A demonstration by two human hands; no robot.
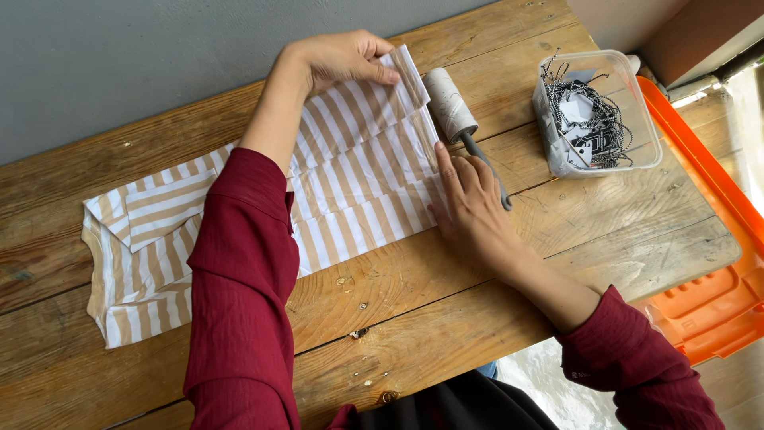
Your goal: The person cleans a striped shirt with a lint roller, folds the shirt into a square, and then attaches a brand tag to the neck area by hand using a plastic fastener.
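A tan-and-white striped garment [350,175] lies flat across the wooden table [414,295], folded lengthwise. My left hand [342,57] reaches over it and pinches its far right corner, folding the edge over. My right hand [471,203] lies flat with fingers together, pressing the garment's near right edge down. A lint roller [452,107] with a grey handle lies just beyond my right hand's fingertips, touching the cloth's edge. Both my sleeves are dark red.
A clear plastic tub [629,155] of black-and-white tags on strings stands at the table's right. An orange plastic crate lid [716,302] sits past the right edge. A grey wall [119,56] runs along the far side.
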